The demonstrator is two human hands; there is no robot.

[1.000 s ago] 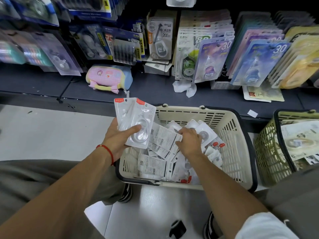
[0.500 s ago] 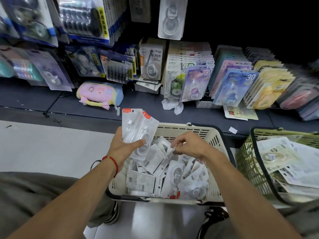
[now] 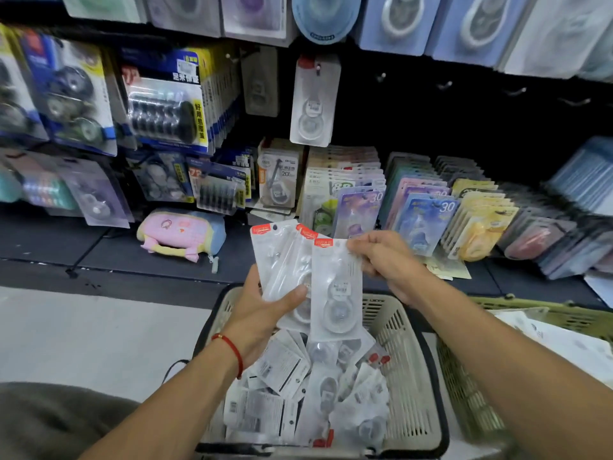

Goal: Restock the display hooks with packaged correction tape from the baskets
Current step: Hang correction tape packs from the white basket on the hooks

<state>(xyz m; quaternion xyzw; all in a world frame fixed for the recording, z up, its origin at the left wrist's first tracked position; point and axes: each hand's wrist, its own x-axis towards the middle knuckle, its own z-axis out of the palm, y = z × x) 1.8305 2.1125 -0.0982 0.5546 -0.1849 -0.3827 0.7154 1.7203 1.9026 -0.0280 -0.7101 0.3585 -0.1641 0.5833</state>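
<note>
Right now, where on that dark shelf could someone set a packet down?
Bare patches: the dark shelf left of the pink pouch, and between the pouch and the beige basket. Crowded: the carded packs to the right and the basket, heaped with packets.

Left hand [image 3: 265,313] gripping fanned packets [image 3: 285,263], right hand [image 3: 388,260] pinching front packet [image 3: 336,287]

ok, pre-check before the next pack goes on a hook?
1. Left hand holds the stack of packs: ok.
2. Right hand pinches the front pack at its top edge: ok.
3. Front pack's hang hole visible: cannot tell.
4. Matching hanging pack marks the target hook: ok.
5. Bare hooks to its right: ok.
6. Beige basket holds more packs: ok.
</note>
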